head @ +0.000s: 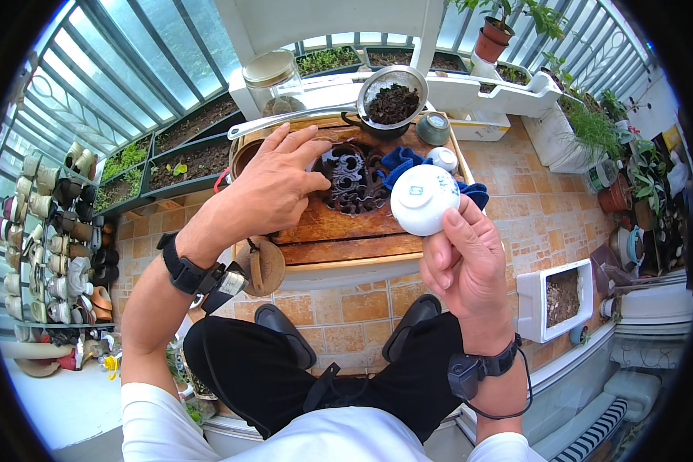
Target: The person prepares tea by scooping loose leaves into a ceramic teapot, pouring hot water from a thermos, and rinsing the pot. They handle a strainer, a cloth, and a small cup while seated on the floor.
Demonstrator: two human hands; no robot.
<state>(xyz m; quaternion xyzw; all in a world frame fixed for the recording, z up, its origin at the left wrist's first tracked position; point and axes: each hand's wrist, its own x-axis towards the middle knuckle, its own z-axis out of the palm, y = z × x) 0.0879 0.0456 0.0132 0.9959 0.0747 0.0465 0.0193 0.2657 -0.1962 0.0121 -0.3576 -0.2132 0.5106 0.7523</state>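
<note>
My right hand [468, 260] grips a white porcelain cup [418, 211] by its rim, with the foot ring facing up and blue decoration on its side. My left hand [254, 185] hovers with spread fingers over the left of a wet wooden tea tray [352, 234], apparently holding nothing. A brown round vessel [243, 156] is partly hidden behind it. The tray has a dark carved centre [349, 179]. Near the cup lie a blue cloth [403, 160] and a smaller upturned white cup [443, 158]. Behind them is an upturned grey-green cup [433, 129].
A metal strainer [420, 86] with dark tea leaves [392, 104] rests over a dark vessel [384, 131]. Behind the tray stands a lidded jar [271, 78]. A round wooden lid [268, 265] is at the tray's front left. Planters [190, 156] and a shoe rack [58, 323] are left.
</note>
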